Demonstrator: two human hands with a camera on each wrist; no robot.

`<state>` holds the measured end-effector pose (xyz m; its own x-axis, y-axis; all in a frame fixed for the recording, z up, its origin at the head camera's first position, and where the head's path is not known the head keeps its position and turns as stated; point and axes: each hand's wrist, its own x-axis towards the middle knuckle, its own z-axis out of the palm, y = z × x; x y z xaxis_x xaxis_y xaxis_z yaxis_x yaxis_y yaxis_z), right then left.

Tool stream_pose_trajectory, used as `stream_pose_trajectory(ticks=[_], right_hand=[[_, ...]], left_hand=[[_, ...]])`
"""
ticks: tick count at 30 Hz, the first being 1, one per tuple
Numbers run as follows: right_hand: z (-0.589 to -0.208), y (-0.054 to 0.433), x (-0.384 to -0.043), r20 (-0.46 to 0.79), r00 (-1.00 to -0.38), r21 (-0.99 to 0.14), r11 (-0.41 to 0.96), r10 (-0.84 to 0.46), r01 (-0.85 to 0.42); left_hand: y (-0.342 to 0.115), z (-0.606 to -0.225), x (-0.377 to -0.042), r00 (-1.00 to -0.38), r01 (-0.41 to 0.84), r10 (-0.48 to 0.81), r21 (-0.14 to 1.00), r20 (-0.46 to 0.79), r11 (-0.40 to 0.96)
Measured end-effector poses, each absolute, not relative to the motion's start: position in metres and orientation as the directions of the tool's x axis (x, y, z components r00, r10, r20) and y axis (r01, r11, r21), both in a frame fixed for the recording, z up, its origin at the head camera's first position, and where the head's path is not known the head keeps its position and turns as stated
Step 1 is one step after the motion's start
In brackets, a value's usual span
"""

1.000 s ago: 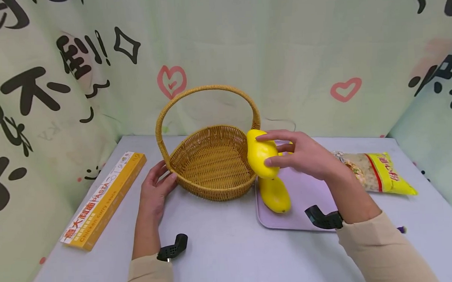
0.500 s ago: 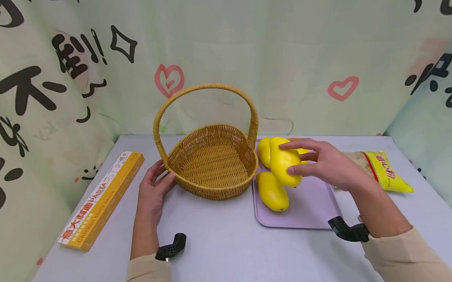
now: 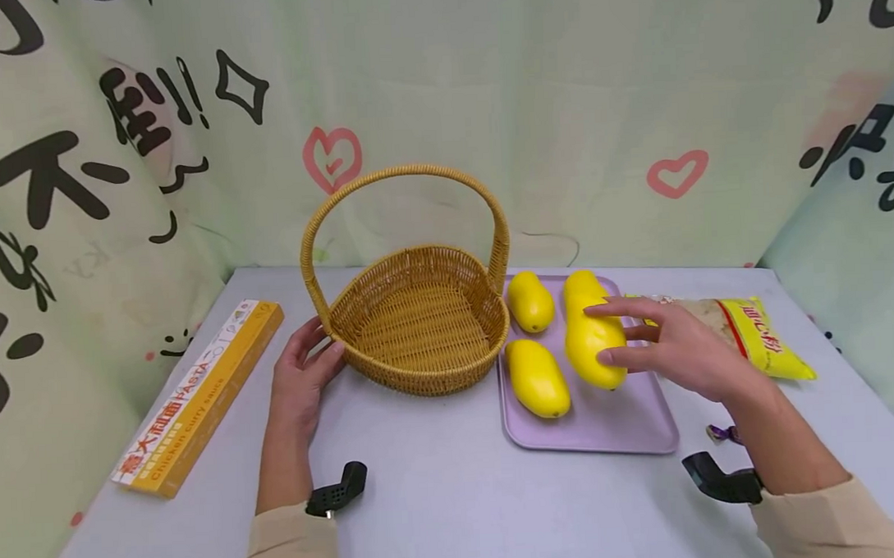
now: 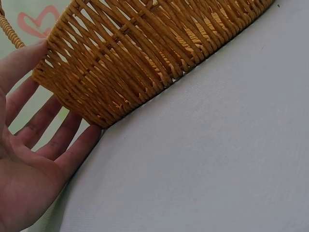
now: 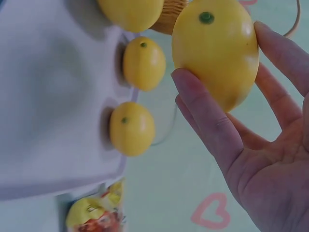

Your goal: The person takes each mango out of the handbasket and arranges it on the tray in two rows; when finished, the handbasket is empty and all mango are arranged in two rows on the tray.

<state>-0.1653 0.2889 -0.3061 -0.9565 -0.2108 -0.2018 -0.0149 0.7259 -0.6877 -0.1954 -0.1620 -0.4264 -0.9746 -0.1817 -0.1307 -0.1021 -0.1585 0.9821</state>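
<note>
My right hand (image 3: 667,345) pinches a yellow mango (image 3: 593,348) between thumb and fingers, above the purple tray (image 3: 608,433). In the right wrist view, that mango (image 5: 215,53) shows its green stem spot, and a gap separates it from the tray. Two more mangoes lie at the tray's left side, a rear one (image 3: 531,301) and a front one (image 3: 538,379). Another mango (image 3: 583,284) is partly hidden behind the held one. My left hand (image 3: 302,374) holds the left end of a wicker basket (image 3: 421,370), thumb at its rim and fingers against its outer side.
A long pasta box (image 3: 200,398) lies slanted at the left of the table. Right of the tray is a yellow-ended food bag (image 3: 759,334), partly behind my right hand. A small purple wrapped item (image 3: 722,434) sits near my right wrist. A printed curtain (image 3: 582,126) stands behind the table.
My right hand has carried the mango from beside the basket's right rim rightward and down over the tray. My left hand stays at the basket.
</note>
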Motion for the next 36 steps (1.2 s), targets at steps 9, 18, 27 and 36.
stream_pose_trajectory(ticks=[9, 18, 27, 36], right_hand=[[-0.335, 0.302, -0.163, -0.247, -0.941, -0.700, 0.714, -0.231, 0.008], [-0.359, 0.308, -0.164, -0.321, -0.917, -0.732, 0.677, -0.236, 0.082], [-0.363, 0.313, -0.167, -0.318, -0.910, -0.768, 0.635, -0.266, 0.082], [-0.362, 0.314, -0.166, -0.318, -0.913, -0.767, 0.636, -0.256, 0.089]], left_hand=[[-0.162, -0.426, -0.195, -0.974, -0.106, -0.183, 0.981, -0.135, -0.163], [-0.162, -0.426, -0.195, -0.975, -0.112, -0.176, 0.983, -0.138, -0.149], [-0.163, -0.426, -0.195, -0.975, -0.113, -0.173, 0.981, -0.140, -0.156], [-0.163, -0.425, -0.195, -0.977, -0.102, -0.172, 0.984, -0.127, -0.146]])
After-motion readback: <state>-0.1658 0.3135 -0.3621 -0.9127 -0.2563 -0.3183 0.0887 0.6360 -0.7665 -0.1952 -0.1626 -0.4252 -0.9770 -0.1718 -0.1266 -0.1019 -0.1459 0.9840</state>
